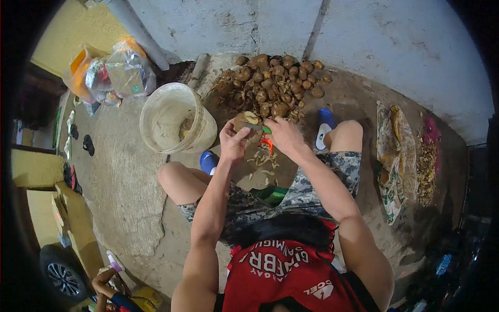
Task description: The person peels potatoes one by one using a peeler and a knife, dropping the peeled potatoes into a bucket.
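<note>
A round brown tuber [240, 122] with a pale cut patch is held up in my left hand [232, 140], fingers and thumb wrapped around its side. My right hand [284, 136] grips the green handle of a knife [253, 126], whose blade lies against the tuber. Just below my hands is a bright orange-red thing [267, 145], partly covered, its kind unclear. Pale strips of peel [264, 162] are scattered on the ground between my feet. Beyond my hands, a large heap of brown tubers [270, 86] rests by the wall.
A big whitish bucket [171, 118] stands left of my hands, with a little brownish matter inside. Filled plastic bags [114, 75] sit behind it. A dirty sack [396, 156] and a strip of chips [427, 169] lie right. Another person [112, 286] is at lower left near a wheel [63, 274].
</note>
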A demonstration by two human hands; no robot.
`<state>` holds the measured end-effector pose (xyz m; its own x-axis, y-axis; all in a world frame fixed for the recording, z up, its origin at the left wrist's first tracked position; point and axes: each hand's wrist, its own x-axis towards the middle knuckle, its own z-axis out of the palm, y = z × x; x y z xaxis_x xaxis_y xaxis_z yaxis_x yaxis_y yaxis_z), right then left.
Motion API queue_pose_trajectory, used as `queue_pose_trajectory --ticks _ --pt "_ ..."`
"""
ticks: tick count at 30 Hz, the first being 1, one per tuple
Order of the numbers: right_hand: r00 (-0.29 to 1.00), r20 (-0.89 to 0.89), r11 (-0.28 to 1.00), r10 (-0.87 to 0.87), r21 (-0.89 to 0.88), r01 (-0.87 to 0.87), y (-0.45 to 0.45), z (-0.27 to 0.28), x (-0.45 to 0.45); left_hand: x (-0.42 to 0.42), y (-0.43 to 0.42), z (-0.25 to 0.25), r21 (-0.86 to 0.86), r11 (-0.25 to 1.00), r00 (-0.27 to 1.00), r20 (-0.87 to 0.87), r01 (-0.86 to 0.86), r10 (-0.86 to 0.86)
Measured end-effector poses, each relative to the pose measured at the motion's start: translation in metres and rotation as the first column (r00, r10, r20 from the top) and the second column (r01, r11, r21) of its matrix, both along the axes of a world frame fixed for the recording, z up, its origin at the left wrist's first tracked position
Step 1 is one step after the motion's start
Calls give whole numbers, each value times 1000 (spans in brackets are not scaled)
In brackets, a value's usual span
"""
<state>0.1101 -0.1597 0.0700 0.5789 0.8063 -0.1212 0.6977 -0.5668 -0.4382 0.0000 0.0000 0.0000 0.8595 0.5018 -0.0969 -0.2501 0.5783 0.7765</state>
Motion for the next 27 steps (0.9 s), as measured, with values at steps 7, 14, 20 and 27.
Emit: queue_pose_trajectory --ticks 7,14,20,27 --pt "998 43 999 -36 -27 37 2 2 2 3 -6 -2 -66 998 999 35 8 -6" --pt "999 5 999 -41 -16 41 1 -11 6 3 1 -1 -88 984 987 -15 157 -159" --pt "996 80 999 -37 11 36 -5 -29 22 -7 -6 20 -133 964 966 -83 232 -244" --pt "987 -34 986 -157 -54 155 -4 -8 28 -1 7 15 -88 979 983 -9 183 -184"
